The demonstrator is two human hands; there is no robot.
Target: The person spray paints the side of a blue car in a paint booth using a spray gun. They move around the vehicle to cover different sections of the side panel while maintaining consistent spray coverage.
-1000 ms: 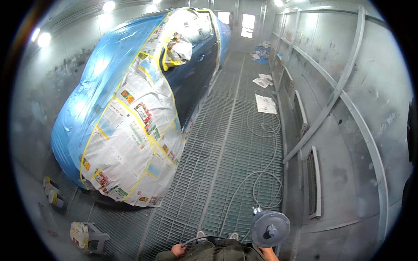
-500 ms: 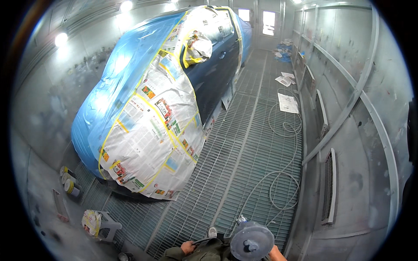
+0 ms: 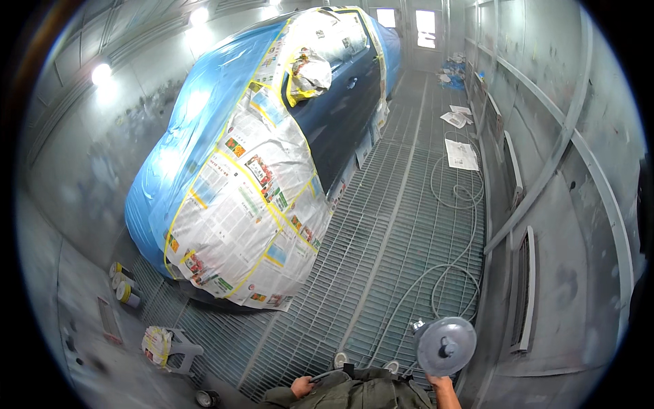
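Note:
My right hand (image 3: 440, 382) is closed beneath a paint spray gun (image 3: 458, 346), whose round grey cup lid hides most of the handle and the fingers. At my waist, my left hand (image 3: 302, 387) is wrapped round a grey air hose (image 3: 327, 375). Ahead and to the left stands a car with a dark, bare door (image 3: 344, 129). Taped newspaper (image 3: 238, 211) covers its front side, and blue plastic film (image 3: 160, 184) covers the hood and roof. The mirror (image 3: 310, 76) is wrapped in paper with yellow tape. Neither hand touches the car.
The hose (image 3: 430, 273) lies in loops over the grated floor (image 3: 368, 238). Newspaper sheets (image 3: 462, 155) lie along the right wall (image 3: 572, 286). Near the left wall are paint cans (image 3: 128, 294) and a small stool (image 3: 182, 349) with crumpled paper on it.
The spray gun and my right hand have moved to the right and a little up, away from my body. My left hand still grips the hose. The whole view has shifted slightly.

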